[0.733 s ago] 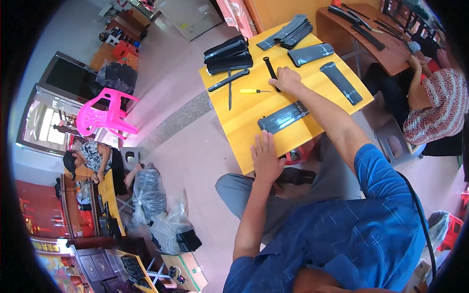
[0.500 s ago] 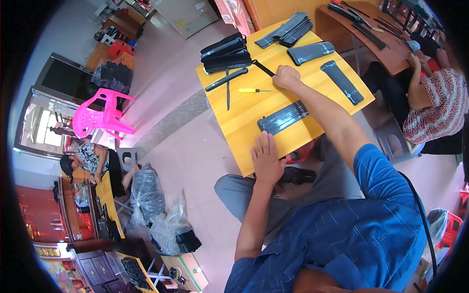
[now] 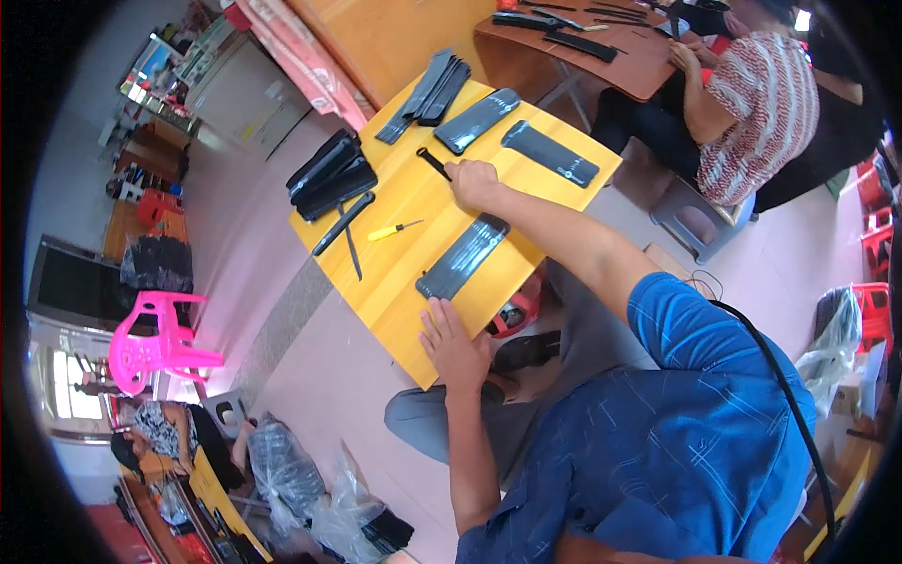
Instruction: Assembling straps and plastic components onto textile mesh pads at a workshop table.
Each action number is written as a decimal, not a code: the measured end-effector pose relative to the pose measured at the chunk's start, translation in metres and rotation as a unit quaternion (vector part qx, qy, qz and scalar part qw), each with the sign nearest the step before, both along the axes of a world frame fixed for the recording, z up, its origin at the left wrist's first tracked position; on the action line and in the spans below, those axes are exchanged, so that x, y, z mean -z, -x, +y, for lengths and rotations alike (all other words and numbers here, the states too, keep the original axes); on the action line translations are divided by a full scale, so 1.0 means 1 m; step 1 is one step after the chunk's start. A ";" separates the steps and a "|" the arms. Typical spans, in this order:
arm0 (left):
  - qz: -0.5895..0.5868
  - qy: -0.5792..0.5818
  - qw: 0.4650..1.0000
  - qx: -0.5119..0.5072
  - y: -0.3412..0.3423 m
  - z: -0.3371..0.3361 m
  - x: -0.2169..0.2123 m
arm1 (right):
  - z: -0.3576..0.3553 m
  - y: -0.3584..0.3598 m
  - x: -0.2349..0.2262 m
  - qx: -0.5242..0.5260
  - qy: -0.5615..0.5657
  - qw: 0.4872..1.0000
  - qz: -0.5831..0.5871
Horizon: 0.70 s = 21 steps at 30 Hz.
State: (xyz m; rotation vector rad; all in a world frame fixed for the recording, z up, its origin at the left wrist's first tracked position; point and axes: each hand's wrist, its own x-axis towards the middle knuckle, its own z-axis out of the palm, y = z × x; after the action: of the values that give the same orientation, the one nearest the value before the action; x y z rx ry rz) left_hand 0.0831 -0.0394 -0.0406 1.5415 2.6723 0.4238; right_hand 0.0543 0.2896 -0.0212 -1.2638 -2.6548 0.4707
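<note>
Right hand (image 3: 473, 180) out over the yellow table (image 3: 404, 282), grip closed round the near end of a slim black tool (image 3: 434, 163), which points away toward the table's far side. Left hand (image 3: 451, 343) flat on the table's near edge, fingers spread, holding nothing. Long black panel (image 3: 462, 256) lies on the table between the two hands, its far end just beside the right wrist, its near end close to the left fingertips. Yellow-handled screwdriver (image 3: 395, 228) left of the panel, apart from it. Two thin dark tools (image 3: 345, 228) further left. Stack of black panels (image 3: 331, 174) at the table's left edge; fanned stack (image 3: 427, 92) at the far corner. Two single panels (image 3: 512, 132) beyond the right hand. Another person in a striped shirt (image 3: 752, 108) sits well beyond the table at a brown table (image 3: 601, 61).
</note>
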 end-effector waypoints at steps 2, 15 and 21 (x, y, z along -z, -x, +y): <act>0.020 -0.005 1.000 0.003 0.001 0.001 0.004 | 0.000 -0.027 0.001 -0.072 -0.084 0.994 0.010; 0.016 0.017 1.000 0.000 -0.001 -0.002 -0.005 | -0.075 -0.206 -0.003 -0.119 -0.159 0.980 0.015; 0.003 -0.004 1.000 0.005 -0.003 -0.001 -0.008 | -0.081 -0.234 0.001 -0.162 -0.218 0.960 0.070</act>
State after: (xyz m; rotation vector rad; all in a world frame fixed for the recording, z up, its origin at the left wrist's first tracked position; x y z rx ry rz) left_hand 0.0860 -0.0406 -0.0324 1.5595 2.6694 0.4323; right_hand 0.2883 0.2084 -0.0226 -0.6478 -2.6450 0.0016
